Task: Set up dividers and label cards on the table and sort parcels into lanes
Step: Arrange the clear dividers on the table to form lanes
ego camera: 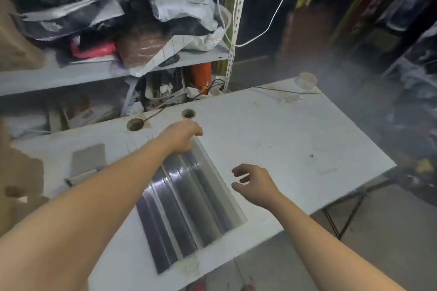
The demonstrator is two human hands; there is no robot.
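Several long grey and white divider strips (pixel 186 205) lie side by side in a bundle across the middle of the white table (pixel 283 139). My left hand (pixel 181 136) rests on the far end of the bundle, fingers curled over the end of the white strip. My right hand (pixel 254 181) hovers just right of the bundle, fingers spread and holding nothing. A grey card (pixel 88 159) lies flat at the table's left. Bagged parcels (pixel 182 0) fill the shelf behind the table.
Two round holes (pixel 135 124) pierce the table's far edge, a cable running into one. A small round dish (pixel 305 81) sits at the far right corner. The metal shelf (pixel 59 75) stands behind; the floor drops off to the right.
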